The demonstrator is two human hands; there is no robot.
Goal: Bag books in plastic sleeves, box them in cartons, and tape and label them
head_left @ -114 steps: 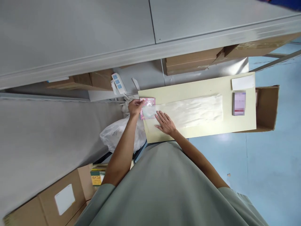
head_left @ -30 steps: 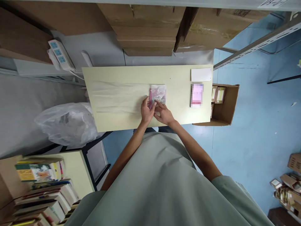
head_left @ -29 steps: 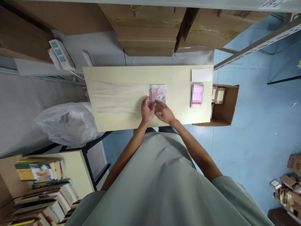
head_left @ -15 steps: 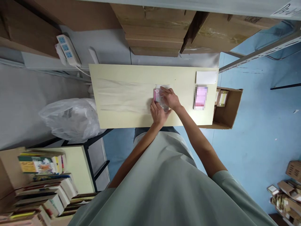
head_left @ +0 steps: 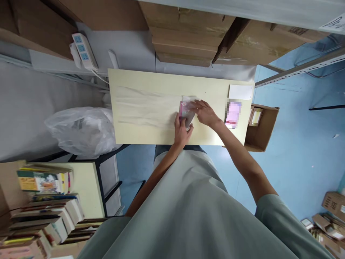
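A small pink box-like packet [head_left: 182, 109] lies under clear plastic film on the table [head_left: 151, 138]. My left hand [head_left: 182, 133] grips its near end, with fingers along the left side and on top and the thumb at the right. Over the packet's right edge, my right hand [head_left: 207, 113] has its fingers stretched out, the tips at the film. A long strip of thin, whitish wrap [head_left: 145, 108] runs left from the packet, wrinkled and flat on the table. Whether the packet is a box or a booklet, I cannot tell.
A white card or box [head_left: 240, 92] and a blurred-out pink item [head_left: 233, 114] lie at the table's right end. Beyond is an open carton [head_left: 262, 127]. A plastic bag [head_left: 81, 131] hangs at the left, below a power strip [head_left: 84, 52]. Books [head_left: 48, 181] stand lower left.
My right hand has slid right, off the packet's top to its right edge, with its fingers straighter. My left hand stays at the near end. The view has shifted slightly.
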